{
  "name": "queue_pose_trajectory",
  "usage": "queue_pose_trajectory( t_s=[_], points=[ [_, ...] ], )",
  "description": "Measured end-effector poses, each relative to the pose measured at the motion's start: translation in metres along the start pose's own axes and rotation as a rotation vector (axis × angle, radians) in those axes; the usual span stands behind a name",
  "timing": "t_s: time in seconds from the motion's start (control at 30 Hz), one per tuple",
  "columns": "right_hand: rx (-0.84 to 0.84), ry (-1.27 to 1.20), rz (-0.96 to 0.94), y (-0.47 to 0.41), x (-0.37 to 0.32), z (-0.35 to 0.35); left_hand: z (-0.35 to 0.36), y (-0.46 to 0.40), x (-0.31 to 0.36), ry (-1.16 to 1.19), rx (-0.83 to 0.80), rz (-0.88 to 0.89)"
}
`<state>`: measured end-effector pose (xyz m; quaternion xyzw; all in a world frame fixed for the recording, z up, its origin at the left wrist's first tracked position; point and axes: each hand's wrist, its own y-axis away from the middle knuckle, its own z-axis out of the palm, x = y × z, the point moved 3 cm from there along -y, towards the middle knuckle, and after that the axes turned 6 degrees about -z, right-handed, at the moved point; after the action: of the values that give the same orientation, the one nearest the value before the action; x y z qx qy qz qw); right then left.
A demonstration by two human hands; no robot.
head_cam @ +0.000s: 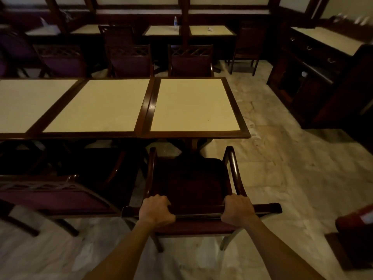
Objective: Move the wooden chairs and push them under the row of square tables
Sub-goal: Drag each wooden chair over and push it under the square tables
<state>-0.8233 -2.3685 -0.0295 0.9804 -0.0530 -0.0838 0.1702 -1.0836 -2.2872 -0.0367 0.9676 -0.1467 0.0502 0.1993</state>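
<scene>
**Both hands on the chair back, seat not yet under the table**

Left hand (pixel 156 212) and right hand (pixel 238 210) each curl their fingers over the top rail of the wooden armchair (pixel 193 184), one near each end, with the forearms reaching straight forward. The chair faces the rightmost square table (pixel 194 105) of the row, its armrest tips just short of the near table edge and its dark seat wholly outside the tabletop's outline. The table's pedestal base (pixel 191 146) stands directly ahead of the seat.

Judged from this, the push is about to happen rather than done. The main risk is the curved armrests: if they stand as high as the table's wooden border, they will knock against it and stop the chair early. A push that drifts left could scrape the neighbouring chair (pixel 50 197), which sits close beside and slightly askew. Front legs may also catch the pedestal's feet, hidden in shadow. On the pale stone floor (pixel 282 178) the legs should slide, though an uneven shove from one hand would swing the chair off line
</scene>
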Motion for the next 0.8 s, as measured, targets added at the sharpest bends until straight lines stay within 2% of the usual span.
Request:
queue_pose_trajectory(
  t_s=[0.4, 0.8],
  points=[
    [-0.017, -0.001, -0.012, -0.083, 0.018, -0.036, -0.035, -0.080, 0.010, -0.016, -0.009, -0.036],
    [-0.026, -0.014, 0.022, -0.104, 0.017, -0.040, -0.043, -0.105, 0.005, -0.050, -0.001, -0.020]
  ],
)
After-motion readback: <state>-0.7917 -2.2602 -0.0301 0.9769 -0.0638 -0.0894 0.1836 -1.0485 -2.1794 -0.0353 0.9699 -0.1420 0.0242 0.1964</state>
